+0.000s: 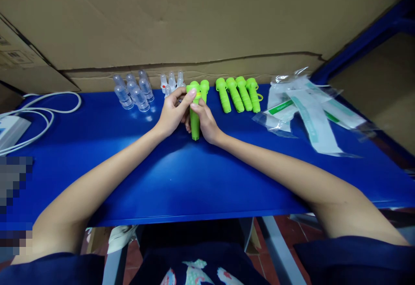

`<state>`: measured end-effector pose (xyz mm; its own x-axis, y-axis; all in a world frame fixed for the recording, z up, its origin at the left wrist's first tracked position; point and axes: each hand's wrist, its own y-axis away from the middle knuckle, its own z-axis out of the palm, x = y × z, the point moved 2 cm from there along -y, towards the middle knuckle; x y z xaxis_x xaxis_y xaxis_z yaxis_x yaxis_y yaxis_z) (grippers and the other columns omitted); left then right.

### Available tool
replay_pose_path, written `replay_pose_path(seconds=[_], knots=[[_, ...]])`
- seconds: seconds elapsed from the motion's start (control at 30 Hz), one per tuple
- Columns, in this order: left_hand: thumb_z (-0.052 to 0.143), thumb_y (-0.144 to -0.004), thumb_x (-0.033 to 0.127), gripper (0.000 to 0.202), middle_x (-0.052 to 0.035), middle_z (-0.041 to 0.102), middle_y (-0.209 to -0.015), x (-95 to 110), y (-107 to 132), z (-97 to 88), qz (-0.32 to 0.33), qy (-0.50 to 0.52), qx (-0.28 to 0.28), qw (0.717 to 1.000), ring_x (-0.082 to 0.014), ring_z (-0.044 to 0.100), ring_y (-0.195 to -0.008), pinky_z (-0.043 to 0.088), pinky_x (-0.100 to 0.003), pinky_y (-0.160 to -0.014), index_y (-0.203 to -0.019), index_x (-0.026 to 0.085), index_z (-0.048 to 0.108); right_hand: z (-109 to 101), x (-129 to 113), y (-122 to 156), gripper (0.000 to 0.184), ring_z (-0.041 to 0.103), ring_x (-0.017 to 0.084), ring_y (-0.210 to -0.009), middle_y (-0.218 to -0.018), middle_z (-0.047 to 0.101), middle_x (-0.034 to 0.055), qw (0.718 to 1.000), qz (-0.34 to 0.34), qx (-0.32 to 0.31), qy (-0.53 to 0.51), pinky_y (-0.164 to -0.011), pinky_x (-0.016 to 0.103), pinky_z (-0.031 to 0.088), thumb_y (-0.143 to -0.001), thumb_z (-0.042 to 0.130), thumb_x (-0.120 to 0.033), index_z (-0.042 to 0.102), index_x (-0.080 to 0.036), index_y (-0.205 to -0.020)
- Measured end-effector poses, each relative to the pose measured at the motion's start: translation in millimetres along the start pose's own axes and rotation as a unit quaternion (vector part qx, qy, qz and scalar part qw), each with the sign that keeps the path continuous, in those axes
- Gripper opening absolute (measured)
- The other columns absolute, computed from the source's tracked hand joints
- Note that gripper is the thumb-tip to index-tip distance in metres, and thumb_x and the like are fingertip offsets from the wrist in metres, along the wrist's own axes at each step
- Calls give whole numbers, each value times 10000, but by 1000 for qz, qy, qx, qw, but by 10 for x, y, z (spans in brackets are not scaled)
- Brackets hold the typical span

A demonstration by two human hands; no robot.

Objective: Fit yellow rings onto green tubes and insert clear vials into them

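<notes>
My left hand (171, 114) grips the wide upper end of a bright green flashlight-shaped tube (195, 123), its thumb lying across the top. From the other side my right hand (209, 125) closes round the same tube, which points its narrow end toward me. Another green tube (204, 87) stands just behind the hands. Several more green flashlight-shaped tubes (223, 97) lie in a row to the right, some with a loop at the side. Left of the hands are small clear-and-white capped pieces (172, 80), partly hidden by my left hand.
Several clear plastic bottle-shaped covers (141, 99) stand at the back left. White and green plastic packets (316, 116) are piled at the right. A white cable (53, 111) and a white box (13, 131) lie far left on the blue table (194, 185). Cardboard (194, 21) walls the back.
</notes>
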<state>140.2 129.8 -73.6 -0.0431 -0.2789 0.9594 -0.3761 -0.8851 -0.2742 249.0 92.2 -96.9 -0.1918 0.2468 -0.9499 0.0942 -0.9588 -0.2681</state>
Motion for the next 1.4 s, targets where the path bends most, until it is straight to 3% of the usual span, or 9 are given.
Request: replay_pose_path(seconds=[0.1, 0.23, 0.37, 0.57, 0.73, 0.83, 1.23, 1.3, 1.4], knots=[[685, -797, 846, 656, -32, 681, -778, 13, -8, -12, 22, -2, 0, 1000, -184, 700, -722, 581, -317, -664, -976, 215, 683, -12, 30, 2, 492, 533, 137, -453, -603, 582, -85, 999, 8, -26, 25, -449, 282, 465, -897, 613, -716, 416, -270, -967], [710, -769, 847, 693, -75, 763, -998, 2, -42, -50, 54, -21, 11, 998, -219, 734, -951, 600, -326, -842, -998, 194, 703, -105, -37, -50, 453, 548, 151, -583, -639, 591, -22, 984, -41, -23, 172, -583, 315, 503, -901, 649, -666, 493, -248, -824], [640, -874, 795, 640, -95, 762, -1165, -51, -90, -93, 69, -47, 35, 996, -245, 712, -1141, 568, -339, -966, -1075, 194, 728, -222, -213, -168, 495, 474, 151, -559, -601, 527, -6, 952, -70, -60, 291, -536, 313, 436, -885, 670, -689, 528, -235, -746], [371, -1086, 598, 537, -91, 723, -1352, -120, -114, -103, 28, -61, 65, 996, -218, 683, -1189, 517, -371, -1075, -1156, 206, 730, -603, -478, -399, 452, 615, 201, -689, -692, 628, 36, 919, -67, -32, 386, -651, 346, 557, -894, 699, -647, 641, -199, -874], [379, -1099, 441, 436, -79, 748, -1274, -116, -106, -109, 13, -76, 53, 996, -218, 684, -1138, 522, -358, -1031, -1039, 203, 739, -1019, -525, -548, 343, 635, 217, -604, -593, 603, 30, 870, 8, 60, 489, -677, 409, 591, -884, 776, -487, 620, -196, -790], [470, -1056, 327, 300, -71, 763, -1199, -111, -97, -95, 20, -80, 27, 996, -214, 680, -1142, 506, -347, -1059, -980, 198, 730, -1142, -466, -572, 393, 580, 194, -483, -483, 535, 14, 852, 53, 66, 517, -643, 438, 600, -884, 781, -468, 586, -203, -669], [488, -1035, 285, 287, -51, 744, -1106, -96, -73, -46, 17, -101, -16, 995, -199, 662, -1132, 460, -359, -1139, -911, 189, 729, -1128, -209, -541, 318, 661, 248, -540, -461, 516, 24, 854, 47, 60, 515, -671, 479, 606, -939, 742, -319, 640, -156, -686], [491, -1034, 284, 289, -52, 747, -1096, -98, -70, -43, 16, -99, -15, 995, -196, 665, -1120, 465, -353, -1129, -907, 191, 733, -1125, -223, -536, 280, 680, 253, -594, -530, 582, 48, 840, 33, 69, 537, -711, 470, 600, -940, 732, -316, 638, -165, -722], [505, -1030, 275, 288, -49, 755, -1069, -107, -69, -42, 16, -96, -12, 995, -194, 673, -1102, 480, -344, -1097, -883, 203, 741, -1075, -318, -510, 133, 726, 309, -826, -813, 734, 137, 785, 5, 98, 612, -848, 498, 569, -926, 700, -261, 678, -161, -841]])
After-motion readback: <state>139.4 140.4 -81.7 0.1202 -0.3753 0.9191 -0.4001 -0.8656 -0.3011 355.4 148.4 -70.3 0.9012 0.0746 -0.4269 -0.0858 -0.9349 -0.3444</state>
